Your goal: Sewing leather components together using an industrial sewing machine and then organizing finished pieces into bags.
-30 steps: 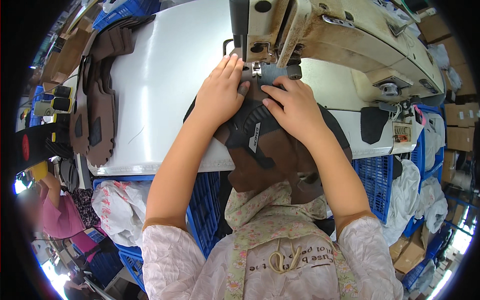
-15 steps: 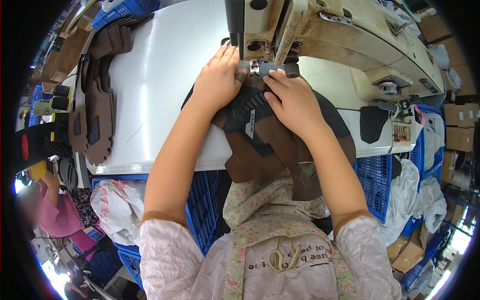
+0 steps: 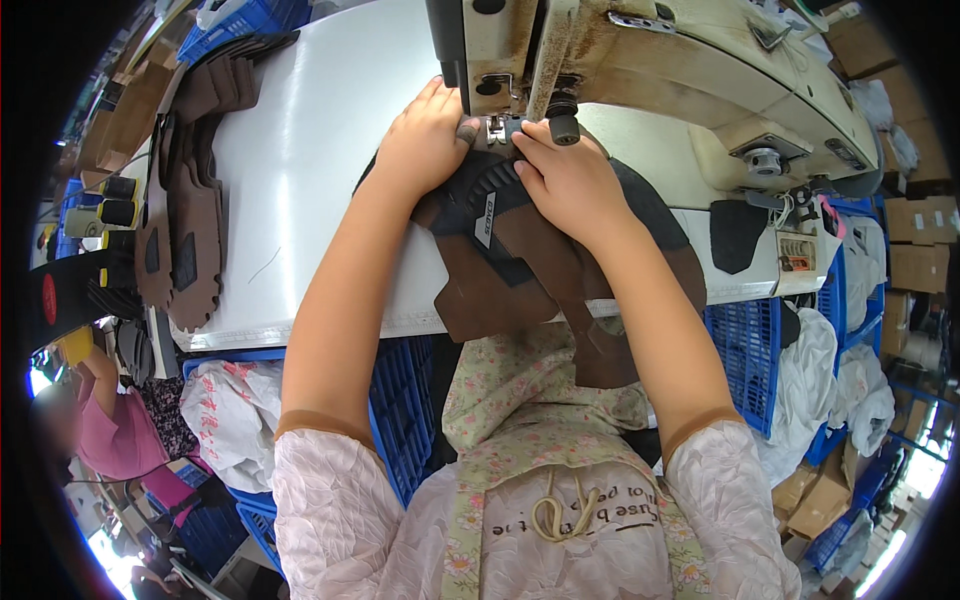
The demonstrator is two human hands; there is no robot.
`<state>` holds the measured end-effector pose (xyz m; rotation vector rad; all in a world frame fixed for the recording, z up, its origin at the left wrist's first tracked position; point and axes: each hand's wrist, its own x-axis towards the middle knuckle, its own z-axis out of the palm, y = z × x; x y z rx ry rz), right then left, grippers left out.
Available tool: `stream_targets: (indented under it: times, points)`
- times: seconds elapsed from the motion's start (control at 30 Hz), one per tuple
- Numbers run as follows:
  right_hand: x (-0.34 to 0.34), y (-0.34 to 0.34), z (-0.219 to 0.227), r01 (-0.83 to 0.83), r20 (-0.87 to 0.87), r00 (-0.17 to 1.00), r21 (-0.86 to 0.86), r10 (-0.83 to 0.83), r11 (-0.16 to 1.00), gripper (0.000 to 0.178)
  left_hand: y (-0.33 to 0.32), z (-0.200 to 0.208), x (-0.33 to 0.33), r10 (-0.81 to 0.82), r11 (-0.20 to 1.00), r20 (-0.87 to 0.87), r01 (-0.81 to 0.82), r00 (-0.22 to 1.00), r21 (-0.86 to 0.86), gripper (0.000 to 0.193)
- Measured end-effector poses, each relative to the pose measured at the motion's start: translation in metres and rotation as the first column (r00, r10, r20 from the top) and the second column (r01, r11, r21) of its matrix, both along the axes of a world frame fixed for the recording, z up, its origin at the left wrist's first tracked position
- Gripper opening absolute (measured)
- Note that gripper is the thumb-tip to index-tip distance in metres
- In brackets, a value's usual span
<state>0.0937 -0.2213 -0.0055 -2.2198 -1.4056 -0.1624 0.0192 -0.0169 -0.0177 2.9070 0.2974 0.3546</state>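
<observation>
A brown and black shoe upper (image 3: 505,275) with a small grey label lies under the presser foot (image 3: 496,128) of a sewing machine (image 3: 640,80). Its near edge hangs over the table's front. My left hand (image 3: 425,140) rests on the upper just left of the foot, fingers stretched out, a grey cover on the thumb. On the other side, my right hand (image 3: 575,185) presses the upper, fingers laid along it and thumb apart. The machine head hides some fingertips, and my hands cover part of the upper.
Brown cut pieces (image 3: 195,220) lie stacked on the white table (image 3: 270,200) at left, beside thread spools (image 3: 118,210). A black piece (image 3: 738,235) lies at right. Blue crates (image 3: 745,350) and white sacks (image 3: 235,415) stand below. A person in pink (image 3: 115,430) is at far left.
The shoe upper has slid slightly away from me under the presser foot, both hands moving with it. The whole view has also shifted a little.
</observation>
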Motion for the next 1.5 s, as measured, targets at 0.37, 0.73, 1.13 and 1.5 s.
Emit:
stream_targets:
  times: [0.37,0.73,1.13,1.5]
  points:
    - [0.0,0.002,-0.004,0.014,0.049,0.999,-0.005,-0.013,1.0,0.03,0.005,-0.004,0.004,0.002,1.0,-0.035,-0.002,0.999,0.008,0.039]
    - [0.05,-0.006,0.023,-0.118,-0.164,0.982,-0.122,0.097,0.985,0.035,-0.064,0.058,-0.099,0.39,0.83,-0.209,-0.441,0.897,-0.343,0.044]
    - [0.001,-0.026,0.002,0.014,0.128,0.992,-0.044,-0.008,0.999,0.038,-0.015,0.02,-0.094,0.359,0.839,0.122,-0.263,0.925,-0.476,0.041]
    - [-0.018,-0.025,0.0,0.082,0.118,0.99,-0.011,-0.081,0.997,0.043,0.015,0.027,-0.074,0.273,0.877,0.017,-0.241,0.962,-0.416,0.039]
